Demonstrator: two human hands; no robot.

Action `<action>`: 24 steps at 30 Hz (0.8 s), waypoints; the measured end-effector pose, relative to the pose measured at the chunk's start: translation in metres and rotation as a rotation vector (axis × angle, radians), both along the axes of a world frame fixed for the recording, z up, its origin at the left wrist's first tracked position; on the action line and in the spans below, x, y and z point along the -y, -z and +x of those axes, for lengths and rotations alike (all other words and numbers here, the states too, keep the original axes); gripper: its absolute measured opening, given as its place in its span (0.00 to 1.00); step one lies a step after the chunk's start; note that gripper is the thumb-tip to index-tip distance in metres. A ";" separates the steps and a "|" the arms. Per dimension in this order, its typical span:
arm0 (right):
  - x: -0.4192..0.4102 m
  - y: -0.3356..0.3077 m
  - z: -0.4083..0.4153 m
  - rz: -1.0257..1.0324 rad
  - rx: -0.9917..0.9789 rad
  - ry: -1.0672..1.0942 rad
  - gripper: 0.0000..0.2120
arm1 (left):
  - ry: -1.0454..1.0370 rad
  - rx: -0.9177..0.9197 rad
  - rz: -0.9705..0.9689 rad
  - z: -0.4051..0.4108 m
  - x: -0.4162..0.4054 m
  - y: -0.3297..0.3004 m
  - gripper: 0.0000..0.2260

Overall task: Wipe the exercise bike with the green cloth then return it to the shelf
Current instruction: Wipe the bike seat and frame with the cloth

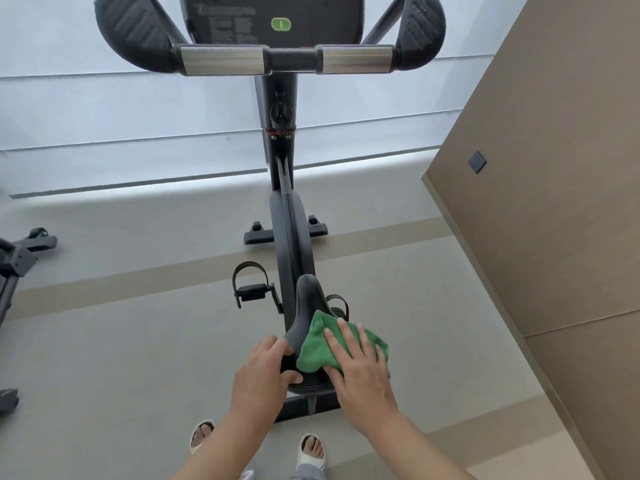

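Far left: another machine [19, 258] sits at the frame edge, well apart from the action.
Left hand [265, 370]: fingers curled round the near left edge of the saddle [306, 306], steadying it. No cloth in this one.
Bike [287, 216]: straight ahead, handlebar [287, 58] and console up top, pedal [251, 289] out to the left of the frame.
Cloth [320, 346]: here it is, green, bunched on the right half of the saddle, a corner hanging off the right side.
Right hand [358, 368]: flat on the cloth, fingers straight and spread, pressing rather than pinching.
Handling: looks soft, light and floppy; it should slide under a flat palm but bunch up easily. For carrying, I'd gather the middle in a fist so no corner trails.
Progress: saddle being wiped; the shelf is not in view.
Right: a tan wall [554, 168].
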State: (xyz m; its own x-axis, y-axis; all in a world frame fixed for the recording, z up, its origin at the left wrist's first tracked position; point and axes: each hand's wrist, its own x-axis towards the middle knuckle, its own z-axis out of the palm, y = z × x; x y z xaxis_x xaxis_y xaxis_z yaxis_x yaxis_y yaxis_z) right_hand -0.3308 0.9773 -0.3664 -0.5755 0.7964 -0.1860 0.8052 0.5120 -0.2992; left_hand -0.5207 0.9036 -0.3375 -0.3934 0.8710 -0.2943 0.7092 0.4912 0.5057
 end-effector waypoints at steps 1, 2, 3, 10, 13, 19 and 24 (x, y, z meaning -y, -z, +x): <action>-0.003 0.001 -0.009 0.037 0.019 0.006 0.31 | 0.003 -0.001 0.003 0.000 0.000 0.001 0.16; -0.009 0.003 -0.019 0.056 0.034 0.010 0.31 | 0.005 0.002 0.012 0.000 -0.001 0.001 0.15; -0.017 0.004 -0.030 0.072 0.037 0.016 0.31 | 0.008 0.005 0.021 -0.001 -0.001 0.002 0.15; -0.079 -0.001 -0.096 -0.063 -0.009 0.007 0.31 | -0.002 -0.017 0.023 -0.005 -0.005 0.006 0.17; -0.101 0.002 -0.118 -0.162 -0.064 0.034 0.28 | 0.008 -0.025 0.009 -0.006 -0.006 0.007 0.17; -0.102 0.002 -0.111 -0.247 -0.179 0.053 0.26 | 0.010 -0.037 0.026 -0.003 -0.002 0.004 0.16; -0.050 -0.004 -0.048 -0.068 -0.134 -0.017 0.26 | 0.020 -0.016 0.040 -0.005 0.000 0.002 0.16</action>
